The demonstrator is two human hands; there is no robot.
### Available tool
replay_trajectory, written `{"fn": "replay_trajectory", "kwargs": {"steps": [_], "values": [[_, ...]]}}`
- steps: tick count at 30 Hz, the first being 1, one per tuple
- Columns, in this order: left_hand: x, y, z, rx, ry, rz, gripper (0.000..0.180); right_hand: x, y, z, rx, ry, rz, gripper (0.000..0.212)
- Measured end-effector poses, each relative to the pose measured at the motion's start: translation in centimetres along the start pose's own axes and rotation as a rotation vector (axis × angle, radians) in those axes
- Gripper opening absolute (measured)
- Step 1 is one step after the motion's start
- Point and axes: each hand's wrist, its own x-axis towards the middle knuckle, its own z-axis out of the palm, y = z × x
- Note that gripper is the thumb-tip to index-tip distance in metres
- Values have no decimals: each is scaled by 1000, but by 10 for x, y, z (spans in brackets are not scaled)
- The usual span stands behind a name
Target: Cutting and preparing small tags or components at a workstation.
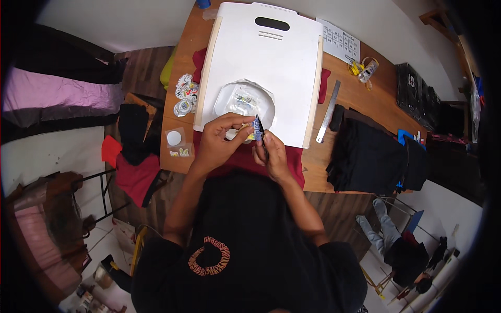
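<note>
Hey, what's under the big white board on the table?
Dark red cloth shows past its sides and near edge; the white board hides whatever else lies beneath.

Worn on the head, as the left one of two wide fisheye cameras set side by side. Directed steeply downward over the black-shirted torso (271, 229) at the near side, toward the table (360, 94) at the far side. Placed close above the left hand (218, 142) and right hand (273, 156), visible near the middle of the field. Extended by the wide angle to the pink cloth (62, 94) at the left, the black garments (368, 156) at the right and the floor (336, 211) beneath. Upright, unmirrored, with bending of straight edges toward the rim.
</note>
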Motion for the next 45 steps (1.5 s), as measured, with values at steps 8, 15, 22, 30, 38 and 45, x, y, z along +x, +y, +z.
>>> {"fn": "replay_trajectory", "kwargs": {"steps": [8, 15, 22, 30, 38, 45], "values": [[2, -30, -1, -85, 62, -113, 22, -2, -2, -11, -9, 135, 216, 36], [12, -4, -3, -23, 11, -29, 21, 21, -25, -5, -52, 70, 22, 34], [13, 10, 1, -34, 59, 92, 28, 28, -27, 9, -382, 120, -151, 13], [4, -1, 14, -185, 192, 262, 23, 23, -20, 36, -20, 369, -255, 10], [5, 31, 13, -107, 185, 300, 21, -1, -43, 20, -44, -100, -191, 37], [3, 46, 16, -25, 177, 376, 23, -9, -39, 26, -171, -116, -282, 40]]}}
